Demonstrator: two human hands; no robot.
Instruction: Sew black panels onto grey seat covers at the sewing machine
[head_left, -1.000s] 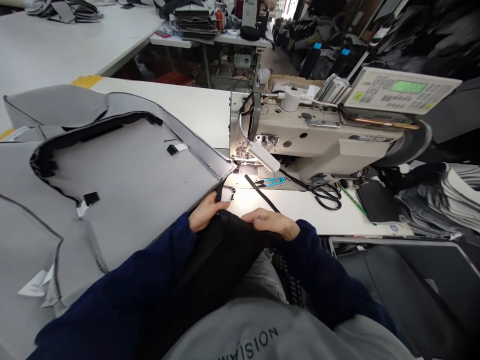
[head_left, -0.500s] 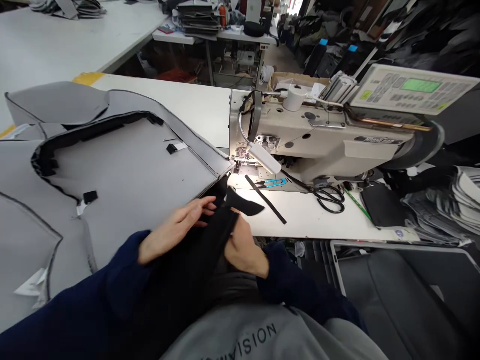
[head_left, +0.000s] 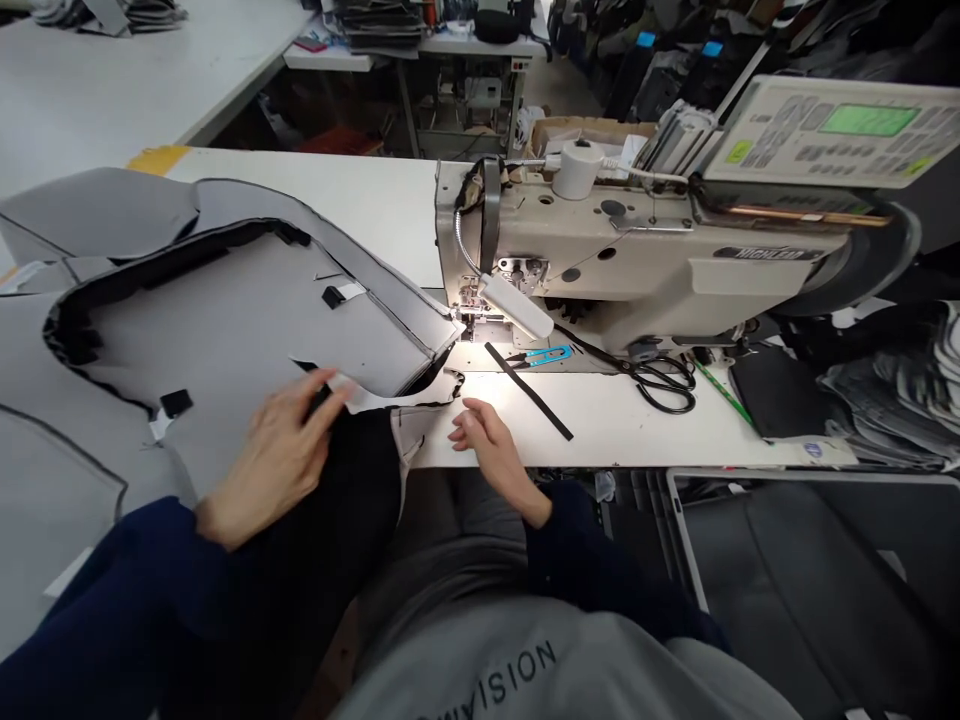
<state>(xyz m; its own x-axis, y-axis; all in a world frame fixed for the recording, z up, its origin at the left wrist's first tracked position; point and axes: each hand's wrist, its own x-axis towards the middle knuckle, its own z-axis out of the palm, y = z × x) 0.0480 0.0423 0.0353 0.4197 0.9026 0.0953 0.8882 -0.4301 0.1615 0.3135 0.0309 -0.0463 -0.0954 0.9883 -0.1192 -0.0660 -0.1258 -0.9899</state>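
A large grey foam-backed cover (head_left: 247,320) with black seam edges spreads across the left of the table, one corner by the sewing machine's needle. Along its near side a black fabric panel (head_left: 352,480) drapes down toward my lap, its pale backing turned up at the top edge. My left hand (head_left: 277,450) pinches that upturned edge between its fingers. To the right of the panel my right hand (head_left: 491,450) is empty, fingers loosely apart, just over the table's front edge. A black strip (head_left: 529,390) lies on the table beyond it.
The sewing machine (head_left: 637,270) with a lit lamp (head_left: 517,305) stands behind my hands. Blue thread snips (head_left: 547,356) and black scissors (head_left: 664,385) lie before it. Stacked grey pieces (head_left: 892,390) are at the right; dark panels (head_left: 825,580) sit below the table edge.
My right hand has let go of the black fabric panel. My left hand has moved left, and the panel's top edge is now turned over, showing pale backing.
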